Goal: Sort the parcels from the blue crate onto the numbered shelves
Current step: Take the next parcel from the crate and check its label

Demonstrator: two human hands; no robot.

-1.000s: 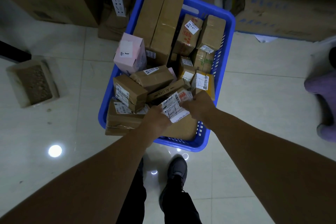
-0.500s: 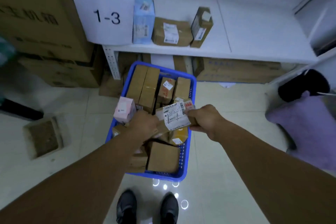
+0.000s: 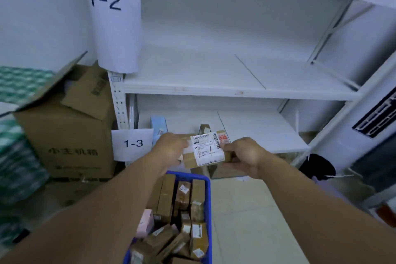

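Gripping the small parcel [image 3: 206,153] in the air btwn blue crate [image 3: 207,199] & shelves, left hand [image 3: 171,148] & right hand [image 3: 244,156] each curl fingers round one side; risks: label misread in dim light = wrong shelf, 1-2 sign [image 3: 111,0] vs 1-3 sign [image 3: 132,143]; loose hold drops it.

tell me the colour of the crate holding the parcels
The crate is blue; the head view shows it.

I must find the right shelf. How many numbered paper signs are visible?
2. The sign 1-2 hangs on the rack's left post, upper left. The sign 1-3 hangs lower on the same post, left of the left hand. More may lie outside the view.
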